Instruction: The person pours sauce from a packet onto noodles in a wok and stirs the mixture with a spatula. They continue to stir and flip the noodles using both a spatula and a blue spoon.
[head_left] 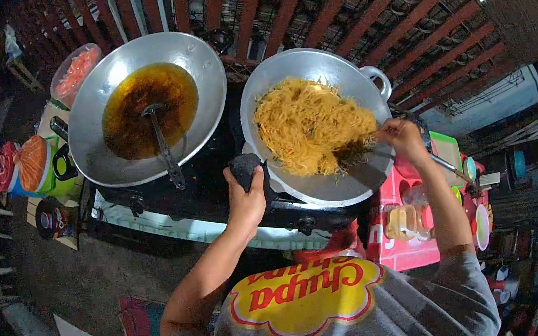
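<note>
My left hand (247, 201) grips a black cloth (246, 169) at the near left rim of a metal wok (312, 193). Noodles (307, 123) with bits of vegetable fill much of this wok. Over its right side, my right hand (404, 139) is closed around a long-handled metal utensil (444, 164). The handle runs out behind my forearm to the lower right. Noodles and blur hide the utensil's head. To the left, a second, larger wok (95, 145) contains dark golden oil (143, 126), with a slotted metal ladle (161, 141) resting in it.
Both woks sit on a black stove (209, 199). Behind it stands a slatted reddish fence (290, 11). At left are a tub of orange-pink pieces (75, 74), bags and a dark jar (52, 218). A red-covered table (401, 256) at right bears bottles and containers.
</note>
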Motion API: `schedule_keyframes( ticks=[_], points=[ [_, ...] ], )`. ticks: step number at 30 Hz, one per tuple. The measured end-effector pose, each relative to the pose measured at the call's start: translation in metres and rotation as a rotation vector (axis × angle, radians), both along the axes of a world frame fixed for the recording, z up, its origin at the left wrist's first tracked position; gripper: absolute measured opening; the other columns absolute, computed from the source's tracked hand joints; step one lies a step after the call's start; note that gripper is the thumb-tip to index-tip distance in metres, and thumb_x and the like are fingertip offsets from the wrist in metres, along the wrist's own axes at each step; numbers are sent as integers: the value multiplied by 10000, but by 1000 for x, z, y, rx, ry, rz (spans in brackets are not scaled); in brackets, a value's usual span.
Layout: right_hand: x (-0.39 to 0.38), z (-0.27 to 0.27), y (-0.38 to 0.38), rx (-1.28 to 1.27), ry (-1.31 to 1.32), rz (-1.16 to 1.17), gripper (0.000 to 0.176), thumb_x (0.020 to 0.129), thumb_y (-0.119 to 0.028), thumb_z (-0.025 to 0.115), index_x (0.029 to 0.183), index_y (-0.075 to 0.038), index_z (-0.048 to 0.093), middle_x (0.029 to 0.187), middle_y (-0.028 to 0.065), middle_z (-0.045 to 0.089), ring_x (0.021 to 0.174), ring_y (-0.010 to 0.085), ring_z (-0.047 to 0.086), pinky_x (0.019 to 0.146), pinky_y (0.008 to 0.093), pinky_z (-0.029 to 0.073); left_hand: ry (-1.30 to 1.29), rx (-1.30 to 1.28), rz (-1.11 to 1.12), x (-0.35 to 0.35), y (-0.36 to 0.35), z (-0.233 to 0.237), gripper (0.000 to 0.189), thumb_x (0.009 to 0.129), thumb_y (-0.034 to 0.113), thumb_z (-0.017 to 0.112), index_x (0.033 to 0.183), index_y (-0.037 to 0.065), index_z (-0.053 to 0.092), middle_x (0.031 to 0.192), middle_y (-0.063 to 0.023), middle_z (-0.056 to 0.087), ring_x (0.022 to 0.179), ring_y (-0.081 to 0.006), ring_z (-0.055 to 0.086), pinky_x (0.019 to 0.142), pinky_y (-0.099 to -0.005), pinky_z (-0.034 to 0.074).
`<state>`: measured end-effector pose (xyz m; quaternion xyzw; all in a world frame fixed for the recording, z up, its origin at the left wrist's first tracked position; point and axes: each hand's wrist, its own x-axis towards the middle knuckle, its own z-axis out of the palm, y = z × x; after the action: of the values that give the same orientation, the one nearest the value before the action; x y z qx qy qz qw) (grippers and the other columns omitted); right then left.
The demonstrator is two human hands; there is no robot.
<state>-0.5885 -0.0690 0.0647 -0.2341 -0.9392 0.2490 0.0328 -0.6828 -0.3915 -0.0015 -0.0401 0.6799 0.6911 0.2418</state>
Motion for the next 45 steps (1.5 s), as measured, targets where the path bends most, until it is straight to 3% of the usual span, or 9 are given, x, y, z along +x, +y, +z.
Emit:
schedule_keyframes(
  ticks=[5,8,15,24,26,28,30,32,45],
  points=[
    [-5,67,-23,229,-21,25,97,716,-184,602,787,-123,625,708,114,604,669,242,596,586,346,438,-8,-33,63,3,1,1,465,818,283,516,1138,26,297,1024,-159,461,946,-238,471,826,-324,361],
    [-10,96,-44,635,-110,-24,115,716,-243,581,774,-146,604,734,83,613,658,294,589,556,388,454,-56,47,-23,1,-3,12,509,810,284,530,1175,27,286,1019,-139,474,937,-211,478,819,-305,370],
    [-25,110,-60,975,-141,189,110,734,-227,551,744,-125,594,693,90,596,649,271,588,544,376,455,-129,180,-5,3,-4,1,560,801,284,548,1218,28,274,1050,-119,470,955,-205,474,827,-292,369],
    [6,101,-35,666,-646,342,205,759,-273,498,818,-109,607,768,125,606,693,316,589,638,425,479,-80,80,6,5,-1,-2,597,809,294,534,1234,-12,248,1094,-167,460,1002,-238,465,859,-305,356],
    [12,25,-19,363,-524,425,233,770,-298,487,833,-104,599,834,124,598,747,327,577,645,421,470,-41,6,-18,4,0,1,579,814,291,525,1211,-38,262,1100,-192,465,1020,-247,467,863,-299,354],
    [-4,-7,-68,359,-347,368,201,773,-274,503,839,-105,589,780,161,589,725,352,569,625,422,458,-45,10,-34,4,-1,-2,579,815,288,525,1211,-41,258,1108,-194,458,1027,-248,461,865,-303,352],
    [-11,-54,-83,143,-57,3,152,758,-224,541,824,-95,587,733,192,577,705,362,566,616,432,443,-42,19,-50,4,0,-6,580,816,284,524,1211,-45,255,1116,-196,452,1034,-249,455,868,-306,349],
    [-10,-63,-85,199,-21,-88,137,750,-200,552,830,-95,590,717,198,575,695,361,569,609,435,440,-27,-20,-20,5,1,-9,562,820,269,520,1209,-38,258,1106,-185,446,1023,-246,449,867,-310,344],
    [16,63,-71,577,-54,-85,111,753,-169,534,827,-97,573,733,137,595,689,317,580,576,399,442,-47,73,-60,3,-3,-7,465,825,239,526,1197,46,324,1090,-84,448,1001,-186,425,886,-303,320]
  ],
)
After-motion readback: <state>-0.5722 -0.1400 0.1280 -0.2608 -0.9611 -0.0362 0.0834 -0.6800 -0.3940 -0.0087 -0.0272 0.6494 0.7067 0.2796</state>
